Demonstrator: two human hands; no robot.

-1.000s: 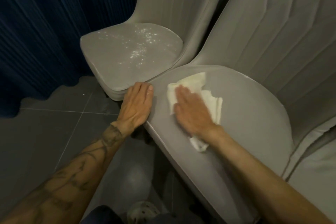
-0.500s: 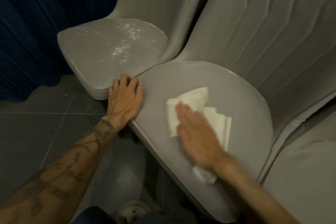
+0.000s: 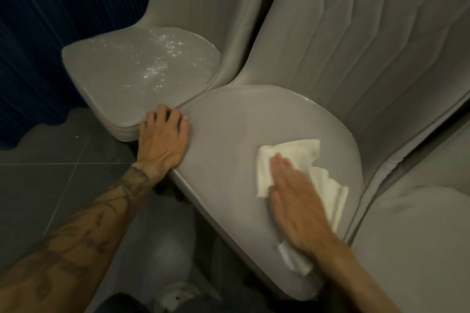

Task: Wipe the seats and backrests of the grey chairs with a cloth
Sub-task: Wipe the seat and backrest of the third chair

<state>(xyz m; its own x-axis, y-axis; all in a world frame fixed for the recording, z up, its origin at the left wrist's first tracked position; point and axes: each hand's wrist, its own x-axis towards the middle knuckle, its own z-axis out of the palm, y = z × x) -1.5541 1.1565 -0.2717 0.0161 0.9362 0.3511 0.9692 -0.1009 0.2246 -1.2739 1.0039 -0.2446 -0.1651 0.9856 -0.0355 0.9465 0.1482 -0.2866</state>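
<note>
A grey chair stands in the middle, its seat (image 3: 229, 150) rounded and its backrest (image 3: 356, 40) ribbed. A white cloth (image 3: 295, 157) lies crumpled on the right part of that seat. My right hand (image 3: 295, 198) presses flat on the cloth, fingers together. My left hand (image 3: 162, 137) rests on the seat's left front edge, fingers curled over the rim where it meets the neighbouring chair. That left chair's seat (image 3: 132, 76) shows glinting white specks.
A third grey chair's seat (image 3: 419, 236) sits at the right edge. A dark blue pleated curtain (image 3: 50, 33) hangs at the left. Dark grey floor tiles (image 3: 50, 185) lie below. A pale shoe (image 3: 178, 295) shows at the bottom.
My right hand has slid the cloth from the seat's left part across to its right side. My left hand has stayed on the seat's left edge, its fingers curling more.
</note>
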